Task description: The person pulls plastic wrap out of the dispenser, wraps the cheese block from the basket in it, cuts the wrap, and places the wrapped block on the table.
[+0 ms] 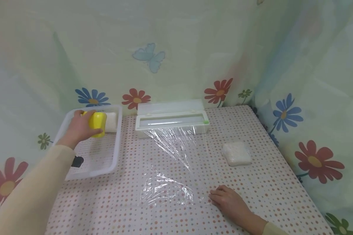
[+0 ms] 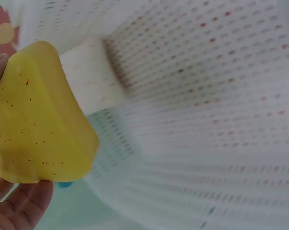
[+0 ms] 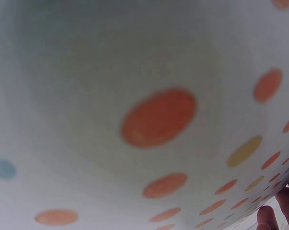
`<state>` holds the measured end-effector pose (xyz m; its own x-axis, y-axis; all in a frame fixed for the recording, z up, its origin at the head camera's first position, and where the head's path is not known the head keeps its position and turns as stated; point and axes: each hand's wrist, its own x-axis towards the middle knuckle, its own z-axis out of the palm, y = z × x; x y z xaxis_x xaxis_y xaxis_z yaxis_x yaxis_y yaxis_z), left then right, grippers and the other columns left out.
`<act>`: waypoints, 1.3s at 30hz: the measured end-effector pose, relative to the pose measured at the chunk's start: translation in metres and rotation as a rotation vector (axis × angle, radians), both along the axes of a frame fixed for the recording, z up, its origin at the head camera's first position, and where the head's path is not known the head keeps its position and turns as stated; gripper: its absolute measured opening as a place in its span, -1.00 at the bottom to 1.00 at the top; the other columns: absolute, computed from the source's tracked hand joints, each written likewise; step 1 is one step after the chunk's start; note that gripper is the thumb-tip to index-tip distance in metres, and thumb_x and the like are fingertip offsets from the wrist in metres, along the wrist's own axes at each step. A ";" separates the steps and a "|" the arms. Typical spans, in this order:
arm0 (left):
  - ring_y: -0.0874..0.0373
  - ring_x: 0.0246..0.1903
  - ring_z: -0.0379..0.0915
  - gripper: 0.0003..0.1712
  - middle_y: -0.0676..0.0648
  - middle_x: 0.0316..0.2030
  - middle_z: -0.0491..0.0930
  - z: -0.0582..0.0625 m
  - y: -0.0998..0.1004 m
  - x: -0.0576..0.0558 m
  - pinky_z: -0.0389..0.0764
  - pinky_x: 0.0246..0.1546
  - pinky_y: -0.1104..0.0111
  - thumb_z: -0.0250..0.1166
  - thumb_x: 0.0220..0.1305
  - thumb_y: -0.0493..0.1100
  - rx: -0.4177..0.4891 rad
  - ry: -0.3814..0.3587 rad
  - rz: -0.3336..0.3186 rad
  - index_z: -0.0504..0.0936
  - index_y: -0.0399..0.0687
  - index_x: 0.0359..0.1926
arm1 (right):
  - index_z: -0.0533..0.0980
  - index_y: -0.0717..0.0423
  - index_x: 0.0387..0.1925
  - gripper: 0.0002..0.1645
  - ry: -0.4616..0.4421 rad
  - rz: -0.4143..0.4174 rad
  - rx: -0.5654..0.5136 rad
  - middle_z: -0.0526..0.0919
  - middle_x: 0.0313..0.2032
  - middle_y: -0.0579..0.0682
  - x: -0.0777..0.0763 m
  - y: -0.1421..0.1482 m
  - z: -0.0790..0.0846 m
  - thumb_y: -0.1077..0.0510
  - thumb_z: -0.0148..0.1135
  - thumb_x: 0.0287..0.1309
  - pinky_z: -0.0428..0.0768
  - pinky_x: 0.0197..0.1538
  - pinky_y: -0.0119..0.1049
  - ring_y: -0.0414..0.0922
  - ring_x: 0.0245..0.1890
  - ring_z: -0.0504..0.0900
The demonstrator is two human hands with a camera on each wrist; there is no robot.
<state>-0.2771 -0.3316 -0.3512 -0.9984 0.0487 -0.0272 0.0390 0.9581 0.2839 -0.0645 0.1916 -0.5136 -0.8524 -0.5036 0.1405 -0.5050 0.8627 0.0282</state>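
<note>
My left hand (image 1: pixel 81 128) grips a yellow sponge (image 1: pixel 97 124) over the white plastic basket (image 1: pixel 116 153). The left wrist view shows the sponge (image 2: pixel 44 115) close up, its face pitted with small holes, fingers and thumb at its edges. Beside it in the basket lies a white block (image 1: pixel 111 122). My right hand (image 1: pixel 230 204) rests on the dotted tablecloth at the right edge of a sheet of clear plastic wrap (image 1: pixel 167 191). The sheet runs from a white wrap dispenser (image 1: pixel 172 130) whose lid stands up. In the right wrist view only fingertips (image 3: pixel 268 218) show at the lower right corner.
A white block wrapped in clear film (image 1: pixel 237 153) lies on the right of the table. Behind the dispenser hangs a flowered curtain (image 1: pixel 176 65), which also runs along the right side. The basket stands at the table's left, with a black patch (image 1: pixel 77 161) near the left sleeve.
</note>
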 end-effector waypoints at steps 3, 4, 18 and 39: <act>-0.65 0.22 0.12 0.00 -0.67 0.39 -0.03 0.017 0.007 0.004 0.44 0.17 -0.43 0.44 0.19 -0.03 0.005 0.049 0.004 0.15 -0.27 0.51 | 0.74 -0.21 -0.24 -0.78 -0.010 -0.014 0.004 0.81 -0.17 -0.26 0.001 0.000 -0.001 0.06 0.55 0.01 0.70 -0.08 -0.35 -0.29 -0.19 0.65; -0.64 0.21 0.12 -0.01 -0.65 0.40 -0.03 0.022 0.010 0.005 0.45 0.15 -0.42 0.44 0.20 -0.03 0.014 0.063 0.015 0.15 -0.23 0.51 | 0.74 -0.21 -0.24 -0.77 -0.011 -0.017 0.003 0.81 -0.17 -0.26 0.001 0.000 -0.002 0.06 0.56 0.01 0.70 -0.08 -0.35 -0.29 -0.19 0.65; -0.50 0.23 0.25 -0.03 -0.55 0.36 0.12 0.052 0.102 0.030 0.60 0.08 -0.25 0.48 0.16 0.07 0.069 0.202 0.019 0.25 -0.13 0.49 | 0.74 -0.20 -0.22 -0.77 -0.024 -0.038 -0.016 0.81 -0.17 -0.24 0.003 0.002 -0.005 0.07 0.55 0.02 0.71 -0.08 -0.34 -0.29 -0.19 0.65; -0.21 0.05 0.45 0.05 -0.38 0.32 0.27 -0.026 0.225 0.060 0.73 -0.22 0.17 0.46 0.12 0.33 0.109 0.000 -0.086 0.26 0.12 0.55 | 0.74 -0.19 -0.22 -0.76 0.003 -0.006 -0.025 0.82 -0.15 -0.21 -0.001 0.000 -0.003 0.07 0.56 0.00 0.71 -0.08 -0.32 -0.27 -0.17 0.67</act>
